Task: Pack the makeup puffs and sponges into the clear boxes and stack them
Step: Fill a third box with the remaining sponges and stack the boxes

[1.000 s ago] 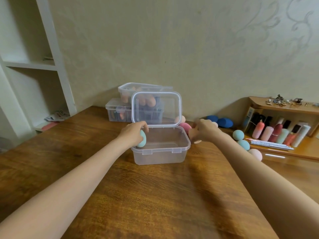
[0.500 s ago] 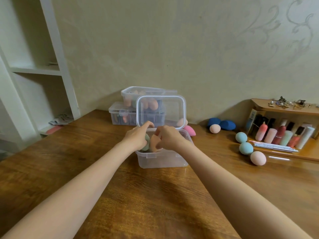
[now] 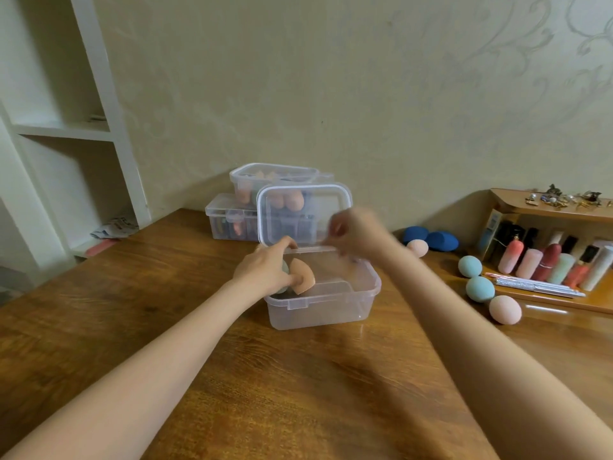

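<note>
Left hand (image 3: 265, 272) grips a peach wedge-shaped sponge (image 3: 302, 277) inside the open clear plastic box (image 3: 326, 303), seating it. Right hand (image 3: 353, 234) is blurred; grip indeterminate.

Bare, sleeveless forearms (image 3: 185, 330)

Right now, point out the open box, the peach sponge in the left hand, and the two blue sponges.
Open box (image 3: 331, 310): head view, front wall.
Peach sponge (image 3: 303, 277): head view, its flat cut face.
Blue sponges (image 3: 441, 240): head view, top of the right one.
</note>
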